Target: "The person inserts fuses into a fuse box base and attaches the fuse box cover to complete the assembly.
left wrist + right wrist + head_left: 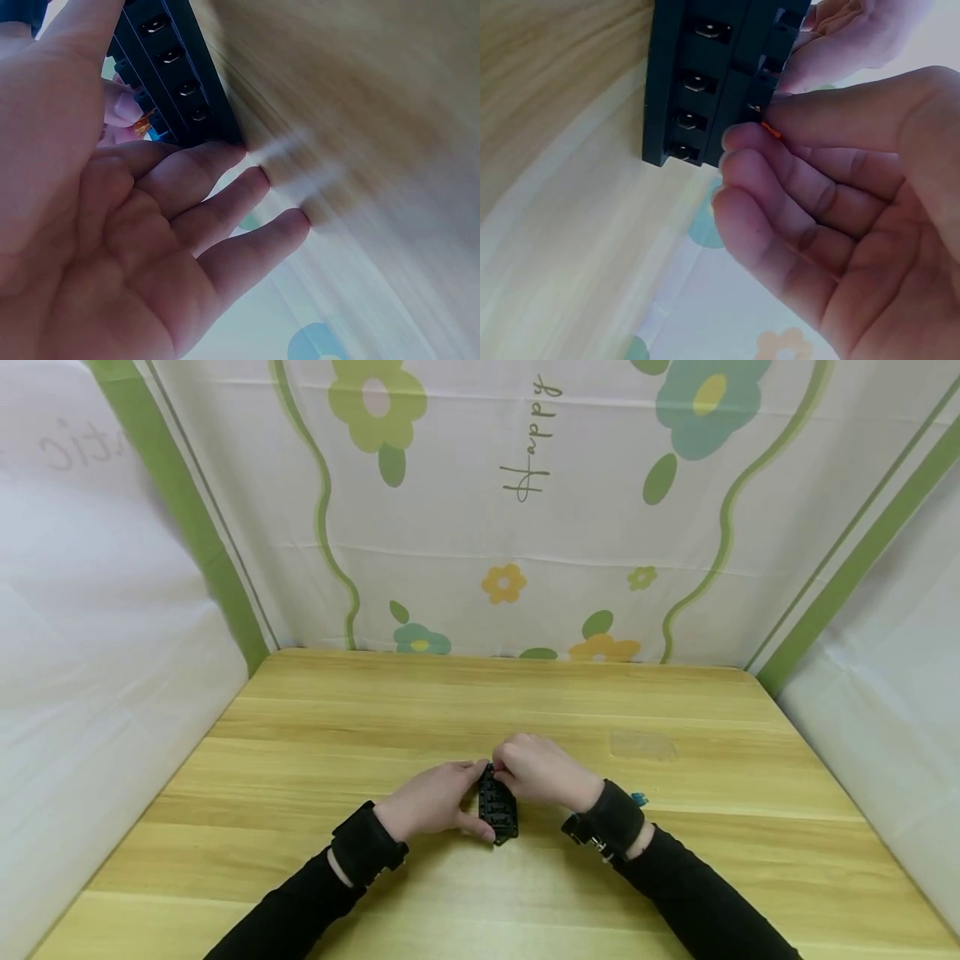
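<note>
A black terminal block with a row of screws along its side stands on the table between the two hands. My left hand holds it from the left, thumb at the near end and fingers at the far end. In the left wrist view, other fingertips of that hand touch the tabletop. My right hand is bent over the far end of the terminal block. Its thumb and forefinger pinch a small orange piece right at the block's upper edge; most of that piece is hidden by the fingers.
A small blue item lies on the wooden table beside the right wrist. Beyond it is a clear, flat patch. White flowered cloth closes off the back and sides. Both wrists wear black straps.
</note>
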`<state>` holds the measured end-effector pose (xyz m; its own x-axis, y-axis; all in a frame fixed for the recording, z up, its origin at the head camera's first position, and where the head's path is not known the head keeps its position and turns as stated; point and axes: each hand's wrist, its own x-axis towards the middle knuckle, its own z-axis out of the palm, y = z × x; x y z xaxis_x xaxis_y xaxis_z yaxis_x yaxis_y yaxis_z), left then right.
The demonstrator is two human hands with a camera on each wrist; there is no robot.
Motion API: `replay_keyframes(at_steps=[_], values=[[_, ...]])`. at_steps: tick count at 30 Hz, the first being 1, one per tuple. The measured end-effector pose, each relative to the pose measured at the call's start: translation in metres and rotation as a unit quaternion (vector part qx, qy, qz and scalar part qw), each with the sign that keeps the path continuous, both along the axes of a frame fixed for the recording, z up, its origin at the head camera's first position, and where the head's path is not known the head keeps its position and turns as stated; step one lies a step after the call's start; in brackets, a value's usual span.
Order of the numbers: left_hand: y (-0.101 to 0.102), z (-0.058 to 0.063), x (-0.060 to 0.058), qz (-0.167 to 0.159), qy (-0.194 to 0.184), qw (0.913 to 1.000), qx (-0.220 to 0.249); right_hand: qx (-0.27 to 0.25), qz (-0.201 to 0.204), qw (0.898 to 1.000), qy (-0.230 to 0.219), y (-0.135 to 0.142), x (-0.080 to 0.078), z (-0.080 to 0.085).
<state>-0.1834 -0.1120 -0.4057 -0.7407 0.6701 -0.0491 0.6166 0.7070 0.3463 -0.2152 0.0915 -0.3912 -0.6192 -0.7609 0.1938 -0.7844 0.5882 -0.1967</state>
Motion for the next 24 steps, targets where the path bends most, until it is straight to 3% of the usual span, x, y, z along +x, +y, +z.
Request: replay_keyframes(at_steps=[16,24], values=[[0.001,0.001,0.002,-0.006,0.001,1.0000,0.007,0.041,0.044,0.998,-0.006,-0.009,-0.004,0.016],[0.001,0.002,0.003,-0.005,0.001,1.0000,0.005,0.036,0.071,0.997,-0.017,-0.009,-0.009,0.018]])
